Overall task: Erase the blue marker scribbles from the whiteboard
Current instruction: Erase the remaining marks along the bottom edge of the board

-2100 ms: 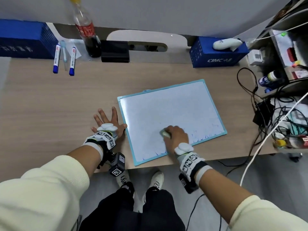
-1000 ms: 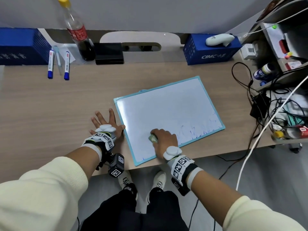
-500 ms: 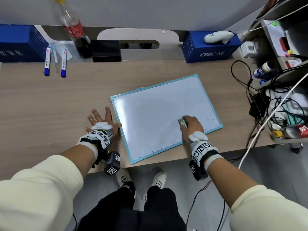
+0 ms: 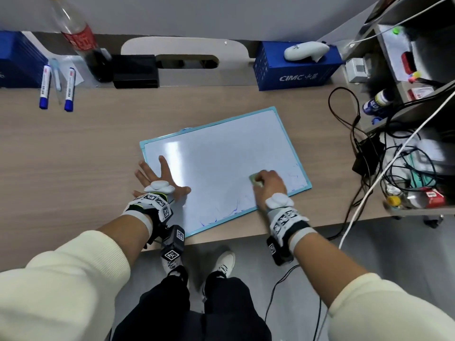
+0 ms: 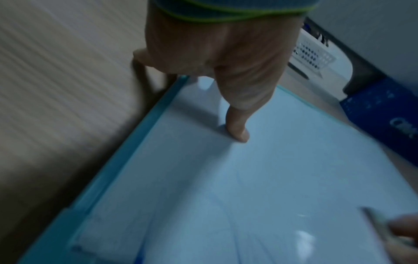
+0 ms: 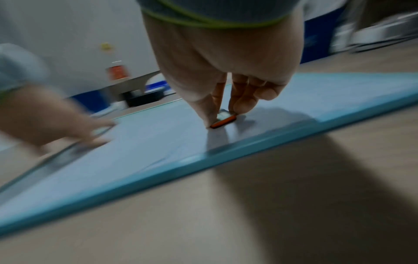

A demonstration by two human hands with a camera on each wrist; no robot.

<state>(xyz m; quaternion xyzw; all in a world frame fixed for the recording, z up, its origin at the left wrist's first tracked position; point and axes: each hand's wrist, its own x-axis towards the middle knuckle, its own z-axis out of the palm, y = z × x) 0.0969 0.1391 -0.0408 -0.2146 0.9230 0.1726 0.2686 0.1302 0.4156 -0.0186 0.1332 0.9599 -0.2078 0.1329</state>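
White letters "CIMC", followed by characters too small to read, stand on the side of the blue box (image 4: 295, 70), well beyond the right hand (image 4: 269, 184). The bottle's red label (image 4: 80, 40), far beyond the left hand (image 4: 160, 179), is illegible, as is the markers' print.

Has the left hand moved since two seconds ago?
Yes. The left hand lay on the desk beside the whiteboard; now it has crossed the frame, thumb and fingers on the board.

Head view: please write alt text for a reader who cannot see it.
A person's right hand presses a small eraser on a teal-framed whiteboard lying on a wooden desk. Their left hand lies spread over its left edge; faint blue marks remain along the near edge.
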